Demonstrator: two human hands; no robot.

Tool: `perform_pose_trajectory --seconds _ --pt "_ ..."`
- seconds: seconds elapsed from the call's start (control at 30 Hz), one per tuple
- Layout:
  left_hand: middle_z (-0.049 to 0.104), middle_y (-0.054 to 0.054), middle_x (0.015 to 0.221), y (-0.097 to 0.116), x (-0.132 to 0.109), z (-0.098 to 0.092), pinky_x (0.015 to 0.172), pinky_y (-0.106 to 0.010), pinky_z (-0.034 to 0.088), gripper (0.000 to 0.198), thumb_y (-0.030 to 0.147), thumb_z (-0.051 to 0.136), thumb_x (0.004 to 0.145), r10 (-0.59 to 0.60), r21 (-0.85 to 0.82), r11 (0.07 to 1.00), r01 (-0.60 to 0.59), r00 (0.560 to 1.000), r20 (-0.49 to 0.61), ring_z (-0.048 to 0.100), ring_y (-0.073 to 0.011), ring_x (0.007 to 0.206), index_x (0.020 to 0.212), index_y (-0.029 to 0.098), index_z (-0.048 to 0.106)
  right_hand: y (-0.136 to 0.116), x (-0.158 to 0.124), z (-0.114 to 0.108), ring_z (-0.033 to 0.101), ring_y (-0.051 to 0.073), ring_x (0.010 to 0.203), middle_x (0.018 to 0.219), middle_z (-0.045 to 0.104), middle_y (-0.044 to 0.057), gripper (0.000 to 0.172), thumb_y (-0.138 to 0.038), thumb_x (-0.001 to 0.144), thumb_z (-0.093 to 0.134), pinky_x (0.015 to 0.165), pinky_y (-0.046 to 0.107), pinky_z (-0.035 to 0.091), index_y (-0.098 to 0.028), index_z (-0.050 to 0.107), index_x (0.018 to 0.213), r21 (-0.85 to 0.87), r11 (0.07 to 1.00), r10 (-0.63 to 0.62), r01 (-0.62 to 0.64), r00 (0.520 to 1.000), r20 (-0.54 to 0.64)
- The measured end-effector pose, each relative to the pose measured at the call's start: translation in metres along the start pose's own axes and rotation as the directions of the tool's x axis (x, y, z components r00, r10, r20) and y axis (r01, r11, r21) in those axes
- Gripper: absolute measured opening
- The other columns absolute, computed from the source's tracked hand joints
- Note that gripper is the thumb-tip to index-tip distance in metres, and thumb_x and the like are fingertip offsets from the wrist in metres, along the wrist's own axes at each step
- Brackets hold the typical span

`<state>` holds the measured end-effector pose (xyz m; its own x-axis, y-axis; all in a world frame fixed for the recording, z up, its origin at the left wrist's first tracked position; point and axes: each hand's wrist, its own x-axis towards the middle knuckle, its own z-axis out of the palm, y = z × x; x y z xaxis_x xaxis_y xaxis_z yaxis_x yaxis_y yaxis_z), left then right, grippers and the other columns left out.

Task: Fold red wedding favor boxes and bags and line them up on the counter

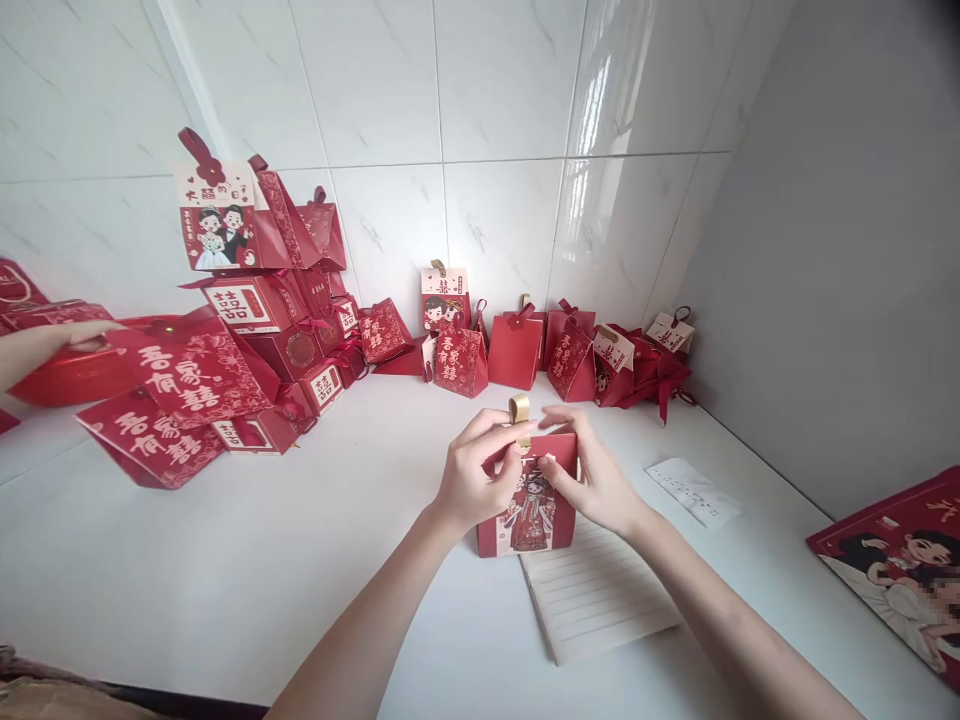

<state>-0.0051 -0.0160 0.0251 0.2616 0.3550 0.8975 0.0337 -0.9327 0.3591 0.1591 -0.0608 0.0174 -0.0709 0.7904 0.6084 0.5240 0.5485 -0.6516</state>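
The left hand's point(480, 470) fingers pinch the top of an upright red gift box point(529, 515), beside its shiny gold ribbon loop point(519, 408); the right hand's point(600, 480) fingers hold its upper right edge, thumb in front. Light, even pressure should suit the smooth, printed card. Below the right fingers lies a ruled paper notebook point(600, 600); farther right, a creased white slip point(694, 492) on the pale, smooth desk point(765, 560).
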Motion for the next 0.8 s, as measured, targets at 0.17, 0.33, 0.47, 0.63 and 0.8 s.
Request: perform_pose_trajectory --seconds 0.17,0.33,0.47,0.63,0.8 --pt "0.059 -0.012 0.118 -0.01 -0.005 -0.008 0.085 -0.037 0.052 0.04 0.024 0.046 0.087 -0.126 -0.159 0.979 0.13 0.991 0.035 0.059 -0.0228 0.105 0.126 0.02 0.053 0.005 0.009 -0.01 0.06 0.02 0.067 0.075 0.065 0.003 0.03 -0.047 0.075 0.068 0.06 0.031 0.048 -0.018 0.063 0.079 0.4 0.863 0.316 -0.31 0.947 0.052" --pt "0.034 -0.014 0.147 -0.02 -0.009 -0.003 0.108 -0.053 0.031 0.066 0.04 0.056 0.082 -0.464 -0.289 0.843 0.454 0.885 0.038 0.036 -0.0308 0.133 0.14 0.024 0.03 0.019 0.017 -0.016 0.062 0.019 0.064 0.078 0.068 0.003 0.041 -0.048 0.06 0.082 0.058 0.03 0.052 -0.019 0.064 0.082 0.789 0.583 0.617 -0.195 0.738 -0.274" --pt "0.04 -0.018 0.142 -0.01 -0.011 0.015 0.1 -0.054 0.04 0.077 0.05 0.063 0.074 -0.573 -0.428 0.62 0.658 0.752 0.326 0.042 -0.035 0.128 0.137 0.021 0.03 0.024 0.019 -0.014 0.065 0.025 0.081 0.094 0.069 0.005 0.05 -0.051 0.056 0.084 0.072 0.038 0.056 -0.02 0.065 0.091 0.885 0.461 0.651 -0.074 0.705 -0.28" --pt "0.051 -0.014 0.129 0.008 -0.016 0.029 0.095 -0.043 0.047 0.068 0.032 0.067 0.073 -0.508 -0.384 0.693 0.611 0.791 0.341 0.054 -0.0268 0.115 0.131 0.021 0.034 0.019 0.017 -0.006 0.062 0.028 0.096 0.1 0.067 0.005 0.043 -0.057 0.069 0.072 0.078 0.041 0.054 -0.023 0.061 0.094 0.872 0.481 0.578 -0.095 0.782 -0.234" --pt "0.052 -0.012 0.127 0.002 -0.016 0.019 0.094 -0.039 0.047 0.09 0.017 0.067 0.062 -0.424 -0.145 0.882 0.448 0.889 0.171 0.054 -0.0271 0.115 0.14 0.02 0.022 0.017 0.015 -0.006 0.059 0.028 0.101 0.101 0.066 0.003 0.033 -0.052 0.076 0.063 0.08 0.041 0.052 -0.025 0.058 0.095 0.813 0.56 0.46 -0.158 0.876 -0.147"
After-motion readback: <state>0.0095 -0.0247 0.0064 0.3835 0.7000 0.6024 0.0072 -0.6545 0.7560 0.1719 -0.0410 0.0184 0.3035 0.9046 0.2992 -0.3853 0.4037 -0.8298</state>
